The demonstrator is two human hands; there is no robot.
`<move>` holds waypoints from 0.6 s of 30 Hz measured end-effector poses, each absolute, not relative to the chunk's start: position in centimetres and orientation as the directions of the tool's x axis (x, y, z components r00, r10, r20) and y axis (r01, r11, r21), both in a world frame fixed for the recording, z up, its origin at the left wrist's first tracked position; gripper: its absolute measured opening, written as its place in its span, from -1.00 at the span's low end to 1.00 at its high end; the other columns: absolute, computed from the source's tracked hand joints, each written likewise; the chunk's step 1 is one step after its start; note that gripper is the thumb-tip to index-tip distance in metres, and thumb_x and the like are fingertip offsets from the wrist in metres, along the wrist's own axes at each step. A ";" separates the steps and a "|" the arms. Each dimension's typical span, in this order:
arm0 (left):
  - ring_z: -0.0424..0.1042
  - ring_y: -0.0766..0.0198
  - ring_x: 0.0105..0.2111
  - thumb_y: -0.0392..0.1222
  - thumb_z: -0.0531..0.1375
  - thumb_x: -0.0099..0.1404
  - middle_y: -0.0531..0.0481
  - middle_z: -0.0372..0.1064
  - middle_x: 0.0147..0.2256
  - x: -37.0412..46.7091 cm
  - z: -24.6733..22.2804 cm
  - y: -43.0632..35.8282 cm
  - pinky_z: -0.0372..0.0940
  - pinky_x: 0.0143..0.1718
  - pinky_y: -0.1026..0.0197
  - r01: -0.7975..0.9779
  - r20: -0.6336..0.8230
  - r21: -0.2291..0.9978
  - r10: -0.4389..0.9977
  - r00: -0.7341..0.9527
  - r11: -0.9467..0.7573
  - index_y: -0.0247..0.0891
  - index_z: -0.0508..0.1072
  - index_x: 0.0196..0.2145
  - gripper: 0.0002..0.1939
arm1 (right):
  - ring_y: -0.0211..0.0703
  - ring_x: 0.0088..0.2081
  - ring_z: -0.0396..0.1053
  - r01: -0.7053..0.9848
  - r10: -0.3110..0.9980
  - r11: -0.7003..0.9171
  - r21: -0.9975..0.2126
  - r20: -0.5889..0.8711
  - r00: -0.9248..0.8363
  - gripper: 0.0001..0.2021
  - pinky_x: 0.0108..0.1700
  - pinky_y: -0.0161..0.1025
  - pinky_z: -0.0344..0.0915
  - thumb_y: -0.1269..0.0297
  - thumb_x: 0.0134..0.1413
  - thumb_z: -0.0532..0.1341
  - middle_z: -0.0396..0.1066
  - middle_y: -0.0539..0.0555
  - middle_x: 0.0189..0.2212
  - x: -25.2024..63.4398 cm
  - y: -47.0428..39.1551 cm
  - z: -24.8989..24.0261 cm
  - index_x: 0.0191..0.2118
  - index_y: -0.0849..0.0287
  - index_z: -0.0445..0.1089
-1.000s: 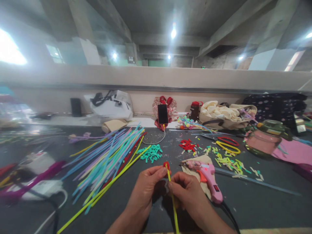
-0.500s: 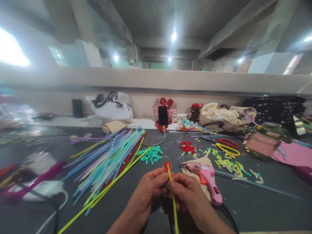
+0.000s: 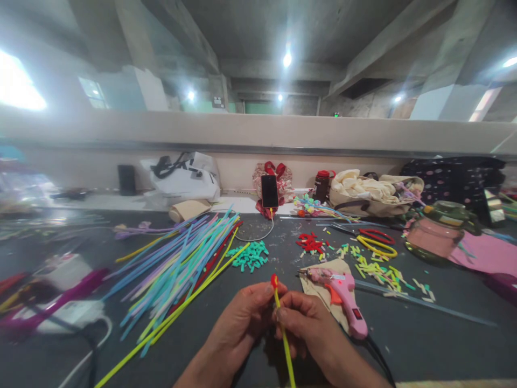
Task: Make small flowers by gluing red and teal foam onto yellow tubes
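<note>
Near the table's front edge, my left hand [image 3: 246, 315] pinches a small red piece [image 3: 274, 280] at the upper end of a yellow fuzzy stem [image 3: 287, 350]. Just below that end, my right hand [image 3: 305, 318] has its thumb and fingers closed on the same stem, which hangs down toward me. Both hands are close together. A pink glue gun [image 3: 343, 296] lies on a beige pad right of my right hand. Beyond my hands are a heap of teal pieces [image 3: 250, 256] and a heap of red pieces [image 3: 310, 243].
A bundle of coloured stems [image 3: 181, 264] spreads over the left side. Scissors [image 3: 377, 242], yellow-green pieces [image 3: 379, 272] and a glass jug [image 3: 434, 234] are on the right. A phone [image 3: 270, 191] stands at the back with a cable.
The red piece has turned from a round, face-on look to a narrower one and sits slightly lower and left. My hands have shifted slightly with it.
</note>
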State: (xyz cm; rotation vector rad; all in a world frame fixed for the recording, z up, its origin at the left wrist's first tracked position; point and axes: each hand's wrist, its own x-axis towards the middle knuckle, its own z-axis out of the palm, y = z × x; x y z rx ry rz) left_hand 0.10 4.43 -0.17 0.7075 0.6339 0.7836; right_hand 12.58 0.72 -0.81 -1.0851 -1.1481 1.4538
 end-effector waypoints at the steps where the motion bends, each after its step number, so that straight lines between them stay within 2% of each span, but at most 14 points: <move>1: 0.31 0.32 -0.59 -0.13 0.20 -0.01 -0.04 0.40 -0.54 0.1 -0.3 4.4 0.18 -0.52 0.28 -0.414 -0.236 0.759 0.806 0.543 0.502 -0.35 0.50 -0.44 -0.78 | -0.48 -0.77 0.11 -0.149 0.984 -0.107 -0.983 -0.084 -0.154 -0.75 -0.74 -0.50 -0.05 0.14 -0.16 0.17 0.27 -0.09 -0.71 12.6 0.7 -0.8 -0.56 0.25 0.25; 13: 0.24 0.40 -0.70 -0.19 0.28 -0.12 0.04 0.35 -0.65 0.6 -0.2 4.4 0.10 -0.65 0.35 -0.413 -0.264 0.787 0.855 0.446 0.458 -0.35 0.46 -0.51 -0.81 | -0.47 -0.76 0.14 -0.073 0.982 -0.064 -0.995 -0.049 -0.184 -0.69 -0.75 -0.52 -0.04 0.06 -0.09 0.12 0.27 -0.08 -0.69 12.7 0.8 -1.4 -0.52 0.27 0.28; 15: 0.25 0.38 -0.69 -0.17 0.30 -0.17 0.05 0.34 -0.67 0.6 -0.4 4.6 0.13 -0.62 0.33 -0.393 -0.274 0.806 0.867 0.416 0.443 -0.33 0.44 -0.56 -0.80 | -0.45 -0.74 0.18 0.016 0.988 -0.054 -0.998 -0.056 -0.145 -0.71 -0.74 -0.52 -0.03 0.09 -0.06 0.11 0.28 -0.08 -0.69 13.3 0.8 -1.1 -0.50 0.26 0.32; 18: 0.23 0.41 -0.70 -0.16 0.32 -0.22 0.06 0.33 -0.69 0.6 -0.7 4.8 0.08 -0.63 0.36 -0.345 -0.248 0.865 0.909 0.336 0.364 -0.32 0.41 -0.64 -0.80 | -0.43 -0.72 0.20 0.117 1.000 -0.027 -0.993 -0.026 0.011 -0.78 -0.74 -0.51 -0.03 0.15 -0.09 0.14 0.32 -0.07 -0.64 14.4 0.9 0.0 -0.49 0.23 0.34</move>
